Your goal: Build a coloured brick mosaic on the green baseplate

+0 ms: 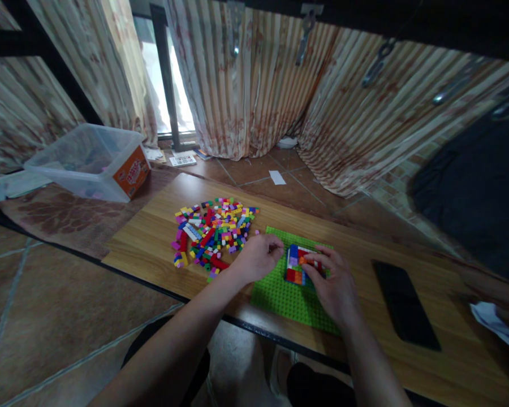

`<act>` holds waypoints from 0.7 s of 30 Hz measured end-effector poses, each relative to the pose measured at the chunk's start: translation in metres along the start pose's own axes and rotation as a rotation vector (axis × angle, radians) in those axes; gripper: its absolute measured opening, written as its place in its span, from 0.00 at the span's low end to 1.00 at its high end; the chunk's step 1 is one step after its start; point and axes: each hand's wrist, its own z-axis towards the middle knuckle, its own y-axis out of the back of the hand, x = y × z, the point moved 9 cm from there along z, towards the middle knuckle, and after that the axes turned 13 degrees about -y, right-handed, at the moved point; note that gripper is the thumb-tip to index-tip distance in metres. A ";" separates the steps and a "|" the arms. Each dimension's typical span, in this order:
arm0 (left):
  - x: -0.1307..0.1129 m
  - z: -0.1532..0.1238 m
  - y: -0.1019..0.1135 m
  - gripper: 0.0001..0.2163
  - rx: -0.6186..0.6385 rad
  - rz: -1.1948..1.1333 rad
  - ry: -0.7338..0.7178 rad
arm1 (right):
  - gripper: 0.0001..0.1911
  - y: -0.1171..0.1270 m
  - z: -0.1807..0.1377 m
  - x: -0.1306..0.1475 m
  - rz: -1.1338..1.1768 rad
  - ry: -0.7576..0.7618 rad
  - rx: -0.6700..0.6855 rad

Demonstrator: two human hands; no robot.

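A low block build of red, blue, orange, white and purple toy bricks sits on a green baseplate. My right hand reaches over its right side, thumb and forefinger closed at a small orange toy brick on top. Part of the build is hidden under those fingers. To the left of the build, above the baseplate's edge, my left hand has its fingers curled together. Whatever may be between them is hidden. Beyond that hand lies a loose pile of coloured toy bricks.
The wooden table also bears a black phone-like slab on the right. Behind the far left end stands a clear plastic bin with an orange label. White paper or cloth lies at the right edge.
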 end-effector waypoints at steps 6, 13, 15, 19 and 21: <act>0.000 0.000 0.000 0.11 -0.008 -0.014 0.001 | 0.09 -0.003 0.000 0.007 -0.024 0.030 0.026; 0.000 0.000 -0.001 0.11 -0.010 -0.008 0.000 | 0.09 -0.005 0.000 0.009 -0.021 0.022 0.018; -0.001 -0.001 -0.001 0.11 -0.016 -0.013 0.001 | 0.09 -0.005 -0.001 0.009 -0.015 0.016 0.013; 0.000 -0.001 -0.002 0.10 -0.012 -0.020 0.010 | 0.10 -0.001 0.001 0.007 0.018 0.002 -0.002; 0.000 -0.001 -0.003 0.10 -0.002 -0.018 0.012 | 0.12 0.005 0.003 0.002 0.046 -0.018 -0.040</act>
